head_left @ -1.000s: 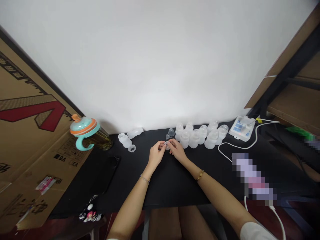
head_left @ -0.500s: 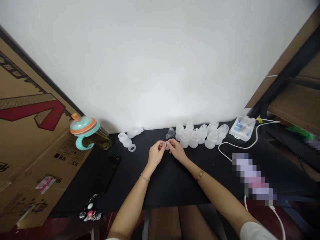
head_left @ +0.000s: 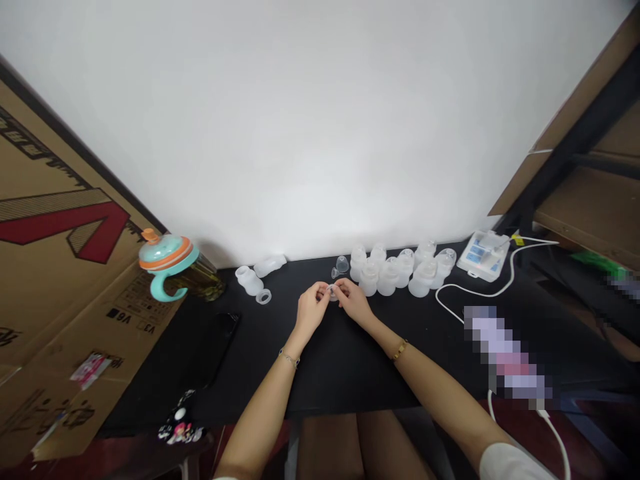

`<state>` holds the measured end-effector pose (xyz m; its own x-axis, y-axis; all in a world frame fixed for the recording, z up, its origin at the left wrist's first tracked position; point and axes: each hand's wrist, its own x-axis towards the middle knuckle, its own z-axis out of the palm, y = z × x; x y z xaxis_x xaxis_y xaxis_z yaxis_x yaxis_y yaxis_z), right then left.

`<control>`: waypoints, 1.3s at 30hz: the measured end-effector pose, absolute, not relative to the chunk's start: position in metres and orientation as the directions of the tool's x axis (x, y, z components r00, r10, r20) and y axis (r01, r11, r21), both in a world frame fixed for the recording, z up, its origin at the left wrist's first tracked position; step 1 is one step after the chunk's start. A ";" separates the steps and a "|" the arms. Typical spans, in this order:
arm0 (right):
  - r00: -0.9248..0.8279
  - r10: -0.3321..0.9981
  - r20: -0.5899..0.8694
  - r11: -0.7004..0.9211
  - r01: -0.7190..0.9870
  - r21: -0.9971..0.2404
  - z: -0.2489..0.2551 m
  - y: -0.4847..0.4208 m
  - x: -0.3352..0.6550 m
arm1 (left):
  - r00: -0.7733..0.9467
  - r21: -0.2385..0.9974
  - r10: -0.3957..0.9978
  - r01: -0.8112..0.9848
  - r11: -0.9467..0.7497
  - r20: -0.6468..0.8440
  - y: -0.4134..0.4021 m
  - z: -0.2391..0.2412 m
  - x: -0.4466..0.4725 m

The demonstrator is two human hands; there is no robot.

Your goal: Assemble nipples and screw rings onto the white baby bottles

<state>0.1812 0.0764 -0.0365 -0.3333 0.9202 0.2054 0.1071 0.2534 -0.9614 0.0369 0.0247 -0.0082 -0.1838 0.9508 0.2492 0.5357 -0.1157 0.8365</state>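
Observation:
My left hand [head_left: 311, 308] and my right hand [head_left: 354, 301] meet over the middle of the black table [head_left: 345, 360], fingers pinched on a small clear ring-shaped plastic part [head_left: 333, 291] held between them. Just beyond it stands a small clear teat [head_left: 341, 266]. A cluster of several translucent white small bottles [head_left: 400, 272] stands to the right of my hands. To the left lie two more bottles on their sides [head_left: 257, 274] and a loose white ring [head_left: 263, 297].
A teal and orange handled cup [head_left: 170, 263] stands at the left by a large cardboard box [head_left: 60, 280]. A black phone [head_left: 213, 347] lies front left. A white device [head_left: 484, 256] with a white cable [head_left: 480, 293] sits back right, near wooden shelving [head_left: 585, 187].
Hardly anything has moved; my fingers shift slightly on the small clear part between them.

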 end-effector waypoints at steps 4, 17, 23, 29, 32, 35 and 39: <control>-0.331 0.920 0.209 0.265 0.134 -0.955 -0.037 0.077 0.182 | -0.190 0.832 0.948 0.543 -0.115 0.256 0.025 -0.009 0.037; -0.318 0.922 0.222 0.284 0.163 -0.945 -0.039 0.077 0.182 | -0.175 0.833 0.955 0.542 -0.111 0.241 0.026 -0.006 0.037; -0.309 0.921 0.235 0.296 0.167 -0.941 -0.038 0.077 0.183 | -0.170 0.841 0.954 0.527 -0.122 0.245 0.026 -0.006 0.036; -0.306 0.923 0.232 0.293 0.172 -0.940 -0.040 0.078 0.182 | -0.169 0.827 0.951 0.547 -0.130 0.261 0.026 -0.007 0.037; -0.304 0.925 0.227 0.292 0.186 -0.938 -0.041 0.078 0.182 | -0.170 0.820 0.948 0.556 -0.134 0.270 0.026 -0.008 0.037; -0.310 0.923 0.228 0.296 0.192 -0.936 -0.042 0.078 0.183 | -0.172 0.816 0.948 0.564 -0.130 0.269 0.026 -0.008 0.037; -0.296 0.928 0.228 0.289 0.182 -0.940 -0.039 0.076 0.182 | -0.179 0.831 0.948 0.542 -0.129 0.263 0.025 -0.007 0.038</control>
